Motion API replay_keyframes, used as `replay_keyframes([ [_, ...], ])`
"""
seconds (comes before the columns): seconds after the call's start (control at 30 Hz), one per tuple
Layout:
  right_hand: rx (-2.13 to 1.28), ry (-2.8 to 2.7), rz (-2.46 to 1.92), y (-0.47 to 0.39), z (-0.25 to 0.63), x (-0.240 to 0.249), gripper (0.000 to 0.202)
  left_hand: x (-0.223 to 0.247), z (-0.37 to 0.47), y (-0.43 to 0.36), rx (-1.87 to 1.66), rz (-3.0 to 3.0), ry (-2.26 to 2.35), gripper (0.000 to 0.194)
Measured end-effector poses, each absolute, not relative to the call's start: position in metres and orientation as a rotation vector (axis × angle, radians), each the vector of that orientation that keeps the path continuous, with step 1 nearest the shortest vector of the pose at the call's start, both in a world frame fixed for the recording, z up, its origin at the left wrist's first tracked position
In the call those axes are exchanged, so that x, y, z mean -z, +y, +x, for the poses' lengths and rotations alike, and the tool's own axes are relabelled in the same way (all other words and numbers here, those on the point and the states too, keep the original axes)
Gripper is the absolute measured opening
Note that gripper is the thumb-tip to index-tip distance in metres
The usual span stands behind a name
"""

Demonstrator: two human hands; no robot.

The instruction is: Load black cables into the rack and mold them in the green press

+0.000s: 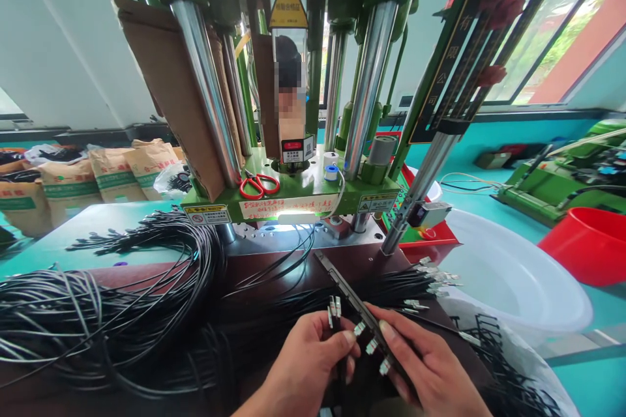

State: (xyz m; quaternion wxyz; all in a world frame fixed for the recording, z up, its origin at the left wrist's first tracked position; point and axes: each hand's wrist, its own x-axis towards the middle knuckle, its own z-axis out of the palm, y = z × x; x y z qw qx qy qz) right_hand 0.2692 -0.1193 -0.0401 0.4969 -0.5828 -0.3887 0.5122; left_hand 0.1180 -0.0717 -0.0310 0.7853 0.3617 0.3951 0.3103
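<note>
My right hand (428, 361) grips a long dark metal bar (348, 290) with slots along it, held at a slant above the table. Several silver cable connectors (372, 346) stick out along the bar's near edge. Close beside it, my left hand (317, 355) pinches a few black cables with silver connector ends (334, 307) pointing up. The left thumb is right by the uppermost connector at the bar; whether it touches is hard to tell. A bundle of black cables with silver ends (430, 279) lies behind the bar on the table.
Ahead stands a green press (293, 192) with steel columns; red-handled scissors (259, 186) rest on its ledge. A large coil of black cables (161, 293) covers the table's left. On the right are a white tub (518, 267), a red bucket (587, 244) and more black cable pieces (503, 358).
</note>
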Motion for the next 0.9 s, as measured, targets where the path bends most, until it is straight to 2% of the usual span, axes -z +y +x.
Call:
replay_keyframes([
  [0.17, -1.274, -0.957, -1.415, -0.119, 0.272, 0.040, 0.052, 0.033, 0.117, -0.072, -0.668, 0.737, 0.818, 0.017],
  [0.43, -1.376, -0.854, -1.360, -0.119, 0.284, 0.037, 0.055, 0.030, 0.104, -0.068, -0.785, 0.678, 0.901, 0.035],
  [0.7, -1.388, -1.005, -1.393, -0.117, 0.283, 0.035, 0.054, 0.032, 0.113, -0.069, -0.674, 1.009, 1.004, 0.027],
  [0.9, -1.385, -1.032, -1.428, -0.118, 0.284, 0.036, 0.055, 0.034, 0.113, -0.068, -0.633, 1.026, 1.047, 0.024],
])
